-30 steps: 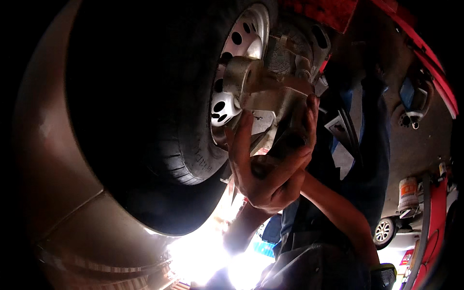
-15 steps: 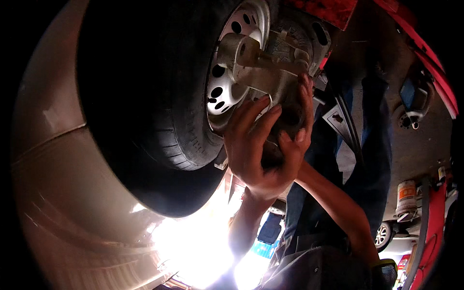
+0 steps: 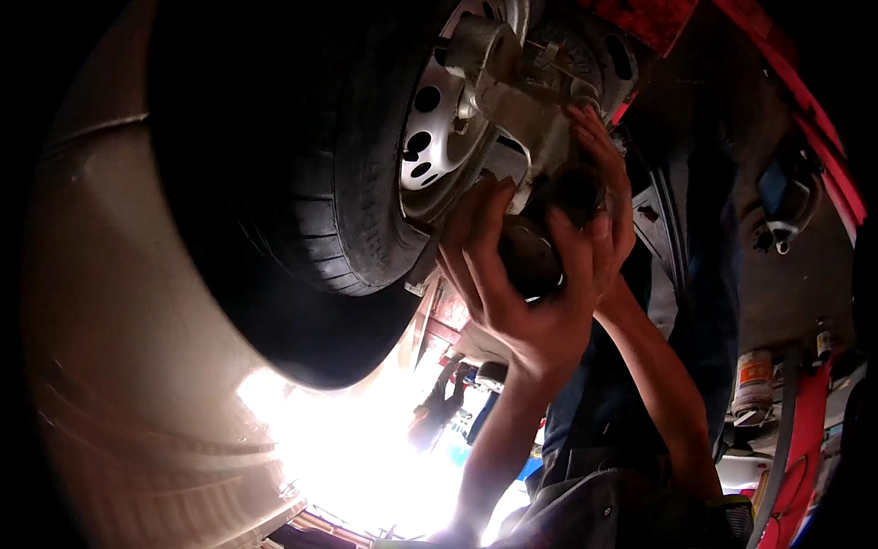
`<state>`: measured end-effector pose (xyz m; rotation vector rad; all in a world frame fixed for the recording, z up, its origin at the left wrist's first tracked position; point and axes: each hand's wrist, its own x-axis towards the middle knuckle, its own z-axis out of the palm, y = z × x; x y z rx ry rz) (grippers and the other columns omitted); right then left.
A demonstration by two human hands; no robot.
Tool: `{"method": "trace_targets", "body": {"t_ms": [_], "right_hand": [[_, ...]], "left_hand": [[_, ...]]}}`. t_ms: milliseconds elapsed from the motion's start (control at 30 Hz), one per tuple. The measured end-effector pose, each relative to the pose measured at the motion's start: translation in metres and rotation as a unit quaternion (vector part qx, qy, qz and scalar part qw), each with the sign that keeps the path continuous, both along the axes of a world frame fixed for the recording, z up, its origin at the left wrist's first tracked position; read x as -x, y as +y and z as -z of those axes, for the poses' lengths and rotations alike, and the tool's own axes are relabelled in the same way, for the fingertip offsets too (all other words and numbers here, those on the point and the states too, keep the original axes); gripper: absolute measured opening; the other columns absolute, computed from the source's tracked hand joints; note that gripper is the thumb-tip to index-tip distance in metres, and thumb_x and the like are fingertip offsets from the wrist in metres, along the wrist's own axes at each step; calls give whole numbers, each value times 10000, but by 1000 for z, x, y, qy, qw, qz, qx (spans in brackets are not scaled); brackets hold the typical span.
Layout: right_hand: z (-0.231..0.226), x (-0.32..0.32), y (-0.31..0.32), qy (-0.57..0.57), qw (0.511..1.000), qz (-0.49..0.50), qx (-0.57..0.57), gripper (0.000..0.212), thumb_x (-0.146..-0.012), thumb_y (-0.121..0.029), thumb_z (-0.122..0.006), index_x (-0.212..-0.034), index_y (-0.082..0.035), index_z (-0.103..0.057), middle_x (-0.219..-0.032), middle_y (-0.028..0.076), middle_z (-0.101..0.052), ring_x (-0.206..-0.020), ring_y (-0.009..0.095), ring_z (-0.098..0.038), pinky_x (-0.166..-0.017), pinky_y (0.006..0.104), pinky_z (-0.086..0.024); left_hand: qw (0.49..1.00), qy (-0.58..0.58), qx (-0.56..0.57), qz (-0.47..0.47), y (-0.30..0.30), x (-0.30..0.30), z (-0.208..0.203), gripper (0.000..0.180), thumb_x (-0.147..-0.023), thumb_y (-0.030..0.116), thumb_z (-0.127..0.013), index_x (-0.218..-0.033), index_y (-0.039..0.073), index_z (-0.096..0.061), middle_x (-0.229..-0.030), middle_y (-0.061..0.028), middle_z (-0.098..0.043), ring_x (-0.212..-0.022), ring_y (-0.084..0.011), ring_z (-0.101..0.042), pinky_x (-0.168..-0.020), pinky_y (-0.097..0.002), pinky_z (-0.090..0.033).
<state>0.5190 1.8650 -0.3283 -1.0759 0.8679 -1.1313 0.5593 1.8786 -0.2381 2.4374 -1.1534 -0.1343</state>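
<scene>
- Overhead, filling the upper left: a black rubber tyre with ribbed tread (image 3: 320,183), mounted on a silver pressed-steel wheel rim pierced by round holes (image 3: 430,128).
- Bolted behind the rim: a dull grey, rough-cast metal brake assembly (image 3: 517,110), lumpy and angular, dusty in finish.
- Just below that casting, between both palms: a dark, rounded, grimy metal part (image 3: 535,247), matte, shape only partly readable in the shadow.
- Left hand (image 3: 512,284) raised, fingers spread and curled up around the near side of the dark part, thumb pressed against it.
- Right hand (image 3: 599,197) stretched higher, fingers long and splayed over the grey casting and the top of the dark part; firm clamp or mere touch cannot be told.
- To the left: a smooth, beige painted body panel (image 3: 119,320), curved, faintly glossy.
- Top right: a red painted steel lift arm (image 3: 796,119).
- Compared with half a second ago: wheel and casting shifted up and to the right in view, more beige panel showing; hands on the same dark part, right fingers reaching further up the casting.
- Lower right: a small cylindrical can with an orange label (image 3: 754,384), standing closed; contents not visible.
</scene>
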Motion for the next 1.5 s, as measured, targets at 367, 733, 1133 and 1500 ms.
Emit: {"method": "trace_targets", "body": {"t_ms": [367,733,1133,1500], "right_hand": [[14,4,3,68,996,-41,44,477,-870,-260,-451,-1258,6,-373,-1292,162,-404,-1250,287,-339,-1037,397,-273],[7,8,1,112,987,-73,86,395,-857,-307,-540,-1203,-121,-494,-1295,194,-353,-1213,364,-361,-988,427,-362],[21,15,0,208,914,-19,347,536,-884,-370,-471,-1265,-8,-364,-1230,220,-417,-1114,340,-446,-911,399,-384],[16,40,-35,253,903,-284,201,468,-939,-310,-359,-1319,-40,-316,-1254,181,-420,-1158,302,-422,-947,362,-359]], "left_hand": [[994,-86,55,-41,-16,2,12,200,-769,-3,-538,-957,-10,-608,-906,-118,-612,-883,-253,-585,-729,-327,-481],[993,-18,80,82,-3,-10,13,240,-719,-5,-571,-942,44,-645,-965,-96,-605,-898,-224,-590,-740,-296,-489],[970,-81,151,175,-10,-26,21,263,-725,188,-628,-973,104,-656,-1008,-141,-567,-782,-260,-588,-602,-331,-506],[991,-86,83,63,-12,-27,4,303,-731,197,-585,-1008,74,-585,-974,-124,-579,-817,-318,-579,-689,-402,-485]]}}
